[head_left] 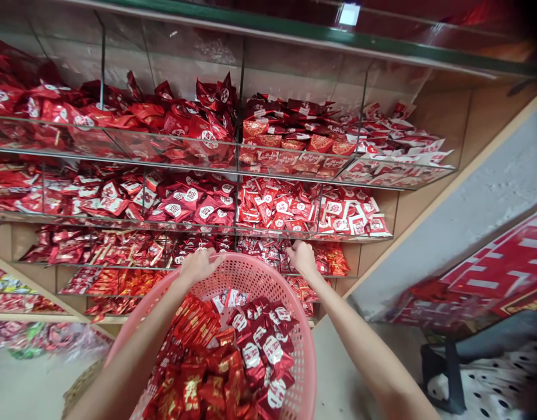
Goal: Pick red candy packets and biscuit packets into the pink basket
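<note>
Basket (311, 367) full of wrapped goodies, and it's a round pink plastic one with holes all through the sides. It sits right up against the shelves, below and between the two forearms. Orangey-red packets with gold print (193, 321) are on the left side, glossy bigger red-and-gold ones (192, 391) heap up nearest the person, and dark maroon foil packets with white patches (272, 350) pile along the right. A few little white-and-red packets (231, 297) show at the far side.

Left hand (200, 266) is over the far rim, toward the left, with the thumb sticking out — the fingers are mostly hidden, so I can't tell how tight they hold. Right hand (301, 258) is off the basket, just past the rim at a lower shelf. Fingers are curled in, knuckles up, and I can't tell if a packet's pinched in there.

Around all that it's display shelves (482, 137) with clear fronts and dividers, stuffed with more red packets (207, 137). Off to the right there's a grey wall (508, 163), red sheets with white shapes (508, 262) and something white with black dots (491, 385) down low.
</note>
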Demonstrator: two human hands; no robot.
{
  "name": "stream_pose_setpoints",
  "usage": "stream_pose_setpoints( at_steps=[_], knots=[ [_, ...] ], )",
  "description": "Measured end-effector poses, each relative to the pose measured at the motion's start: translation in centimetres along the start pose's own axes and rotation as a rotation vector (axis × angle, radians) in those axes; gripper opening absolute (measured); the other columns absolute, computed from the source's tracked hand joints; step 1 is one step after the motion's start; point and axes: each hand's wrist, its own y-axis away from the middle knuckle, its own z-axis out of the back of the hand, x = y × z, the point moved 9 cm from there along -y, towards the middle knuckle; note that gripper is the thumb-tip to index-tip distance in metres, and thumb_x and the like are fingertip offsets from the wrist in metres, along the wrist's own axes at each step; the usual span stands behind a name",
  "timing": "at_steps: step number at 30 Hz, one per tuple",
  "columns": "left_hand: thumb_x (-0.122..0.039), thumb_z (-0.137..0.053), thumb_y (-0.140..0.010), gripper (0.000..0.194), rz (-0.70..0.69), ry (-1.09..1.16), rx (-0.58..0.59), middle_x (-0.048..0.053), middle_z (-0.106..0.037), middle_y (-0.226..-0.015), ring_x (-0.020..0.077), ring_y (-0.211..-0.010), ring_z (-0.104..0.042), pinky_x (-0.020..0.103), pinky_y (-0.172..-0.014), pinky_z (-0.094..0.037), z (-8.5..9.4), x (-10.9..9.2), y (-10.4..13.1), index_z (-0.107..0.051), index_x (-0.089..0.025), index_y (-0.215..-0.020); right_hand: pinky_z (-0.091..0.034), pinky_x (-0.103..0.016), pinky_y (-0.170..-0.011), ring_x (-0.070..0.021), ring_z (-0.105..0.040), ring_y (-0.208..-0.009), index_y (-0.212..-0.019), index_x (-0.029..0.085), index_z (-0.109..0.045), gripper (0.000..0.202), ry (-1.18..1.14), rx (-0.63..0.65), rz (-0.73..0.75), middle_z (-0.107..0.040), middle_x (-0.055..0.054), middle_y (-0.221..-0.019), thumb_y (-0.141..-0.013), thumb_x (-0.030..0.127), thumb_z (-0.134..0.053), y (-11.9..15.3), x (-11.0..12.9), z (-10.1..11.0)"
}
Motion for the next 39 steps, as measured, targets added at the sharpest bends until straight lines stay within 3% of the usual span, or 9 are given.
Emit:
stream_pose_setpoints(
  at_steps=[6, 11, 16, 20, 26, 30, 34, 39],
  knots=[
    [-0.068, -0.028, -0.077, 0.06, -0.002, -0.009, -0.005, 0.009, -0.066, -0.099, 0.0267, -0.091, -0.061, 0.034, -0.076, -0.043, -0.1, 0.1, 0.0, -0.06, -0.025, -0.103, -0.041, -0.025, -0.061, -0.015, -0.057, -0.064, -0.078, 0.015, -0.058, 0.021, -0.323, -0.177, 0.267, -0.06, -0.006, -0.07, -0.085, 0.024, -0.039, 3.1, 1.2, 3.1],
    [-0.068, -0.028, -0.077, 0.06, 0.017, 0.004, 0.002, 0.008, -0.066, -0.1, 0.0264, -0.091, -0.06, 0.034, -0.077, -0.042, -0.3, 0.4, 0.0, -0.06, -0.025, -0.104, -0.048, -0.028, -0.071, -0.0155, -0.059, -0.083, -0.085, 0.018, -0.058, 0.015, -0.583, -0.187, 0.528, -0.059, -0.009, -0.097, -0.086, 0.024, -0.044, 7.6, 3.5, 5.6],
    [-0.07, -0.027, -0.076, 0.062, 0.003, 0.019, -0.005, 0.01, -0.066, -0.098, 0.0278, -0.09, -0.06, 0.035, -0.075, -0.042, -0.3, 0.2, 0.0, -0.061, -0.025, -0.102, -0.048, -0.031, -0.087, -0.0164, -0.054, -0.105, -0.105, 0.018, -0.053, 0.023, -0.537, -0.165, 0.891, -0.052, -0.012, -0.117, -0.085, 0.012, -0.046, 12.5, 6.3, 6.5],
    [-0.07, -0.021, -0.077, 0.065, -0.03, 0.001, -0.015, 0.01, -0.067, -0.093, 0.0296, -0.087, -0.061, 0.037, -0.07, -0.043, -0.3, -0.2, 0.0, -0.061, -0.023, -0.098, -0.049, -0.031, -0.089, -0.0174, -0.049, -0.113, -0.116, 0.016, -0.046, 0.033, -0.452, -0.161, 1.067, -0.049, -0.014, -0.123, -0.084, 0.008, -0.045, 14.4, 7.2, 5.7],
    [-0.071, -0.022, -0.077, 0.066, -0.019, 0.005, -0.001, 0.011, -0.066, -0.095, 0.0291, -0.089, -0.061, 0.037, -0.073, -0.043, -0.3, -0.2, 0.2, -0.059, -0.023, -0.102, -0.051, -0.026, -0.087, -0.0154, -0.051, -0.111, -0.113, 0.016, -0.047, 0.028, -0.368, -0.163, 1.15, -0.051, -0.013, -0.121, -0.086, 0.011, -0.044, 15.2, 7.7, 4.6],
    [-0.069, -0.024, -0.078, 0.063, -0.012, -0.001, 0.003, 0.011, -0.066, -0.099, 0.0294, -0.091, -0.06, 0.037, -0.074, -0.043, -0.3, 0.0, 0.4, -0.058, -0.022, -0.103, -0.05, -0.026, -0.086, -0.0137, -0.053, -0.106, -0.104, 0.018, -0.049, 0.019, -0.318, 0.069, 1.102, -0.051, -0.01, -0.119, -0.089, 0.015, -0.039, 14.5, 9.0, 2.7],
    [-0.068, -0.024, -0.078, 0.062, -0.015, -0.002, 0.006, 0.012, -0.066, -0.098, 0.0297, -0.091, -0.06, 0.037, -0.074, -0.043, -0.2, -0.2, 0.4, -0.06, -0.022, -0.101, -0.048, -0.025, -0.074, -0.0118, -0.055, -0.083, -0.088, 0.018, -0.051, 0.014, -0.203, 0.362, 1.136, -0.056, -0.005, -0.092, -0.089, 0.017, -0.037, 13.9, 11.2, -1.4],
    [-0.065, -0.028, -0.079, 0.056, 0.002, -0.008, -0.01, 0.01, -0.066, -0.098, 0.0265, -0.092, -0.061, 0.034, -0.077, -0.042, 0.0, -0.3, 0.5, -0.059, -0.024, -0.102, -0.045, -0.022, -0.068, -0.0103, -0.052, -0.076, -0.084, 0.018, -0.051, 0.015, -0.138, 0.424, 1.228, -0.054, -0.004, -0.093, -0.088, 0.017, -0.037, 13.5, 14.5, -4.2]
  ],
)
